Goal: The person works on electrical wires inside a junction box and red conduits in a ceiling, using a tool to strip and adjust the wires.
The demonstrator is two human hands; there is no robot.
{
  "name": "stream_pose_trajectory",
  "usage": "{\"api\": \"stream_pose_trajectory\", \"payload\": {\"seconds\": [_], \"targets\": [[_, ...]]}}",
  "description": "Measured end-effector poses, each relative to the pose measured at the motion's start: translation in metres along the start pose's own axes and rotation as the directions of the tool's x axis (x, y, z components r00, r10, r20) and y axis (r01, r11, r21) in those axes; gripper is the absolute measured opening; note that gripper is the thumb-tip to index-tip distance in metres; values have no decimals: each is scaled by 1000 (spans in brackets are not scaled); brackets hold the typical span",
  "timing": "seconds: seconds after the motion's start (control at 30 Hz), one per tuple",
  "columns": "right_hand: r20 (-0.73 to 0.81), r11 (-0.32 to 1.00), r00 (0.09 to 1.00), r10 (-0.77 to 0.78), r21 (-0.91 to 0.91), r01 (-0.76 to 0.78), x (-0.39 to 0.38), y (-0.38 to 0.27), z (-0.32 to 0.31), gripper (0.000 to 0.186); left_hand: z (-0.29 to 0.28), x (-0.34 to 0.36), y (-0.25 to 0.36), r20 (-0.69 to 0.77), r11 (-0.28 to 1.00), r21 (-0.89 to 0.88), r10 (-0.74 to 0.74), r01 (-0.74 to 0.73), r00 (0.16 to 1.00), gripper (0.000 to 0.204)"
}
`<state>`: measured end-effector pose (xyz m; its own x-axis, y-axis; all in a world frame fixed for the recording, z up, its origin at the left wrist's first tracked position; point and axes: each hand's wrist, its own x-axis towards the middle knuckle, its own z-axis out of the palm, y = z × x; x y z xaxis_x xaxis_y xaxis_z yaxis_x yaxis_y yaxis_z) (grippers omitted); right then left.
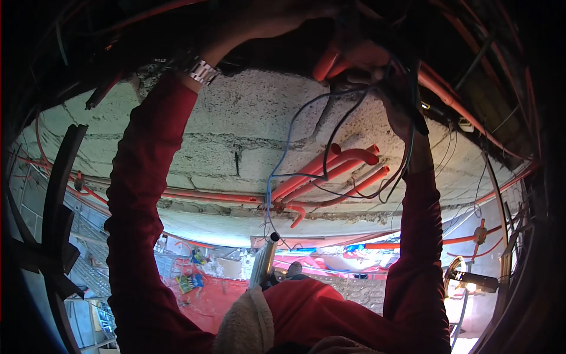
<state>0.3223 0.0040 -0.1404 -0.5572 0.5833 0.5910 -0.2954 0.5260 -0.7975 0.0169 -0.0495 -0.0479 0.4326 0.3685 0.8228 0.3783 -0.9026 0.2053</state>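
My left hand (345, 23) is raised into the shadowed opening at the top, above two short orange conduit ends (325, 62); its fingers are too dark to read. My right hand (392, 100) is raised beside them, fingers curled at a bundle of dark wires (359, 99); a dark elongated piece lies along it, too shadowed to name. Loops of black and blue cable hang from there past a cluster of bent orange conduits (321, 174) fixed along the pale block surface (230, 118).
Dark angled metal pieces (59, 212) stand at the left. A metal cylinder (262, 262) points up near my body. At the right are a lamp-like fitting (477, 280) and orange conduit runs with a junction box (479, 235). Red sheeting (206, 301) lies far below.
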Motion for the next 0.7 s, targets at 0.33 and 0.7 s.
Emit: {"api": "stream_pose_trajectory", "payload": {"seconds": [0.33,0.7], "targets": [[160,928,968,-196,350,130,9,5,31,21,-6,-10,12,-20,976,215,-26,29,999,17],[-62,722,972,-225,-680,124,-1,1,40,71,-3,11,2,194,991,130,-41,16,980,23]]}}
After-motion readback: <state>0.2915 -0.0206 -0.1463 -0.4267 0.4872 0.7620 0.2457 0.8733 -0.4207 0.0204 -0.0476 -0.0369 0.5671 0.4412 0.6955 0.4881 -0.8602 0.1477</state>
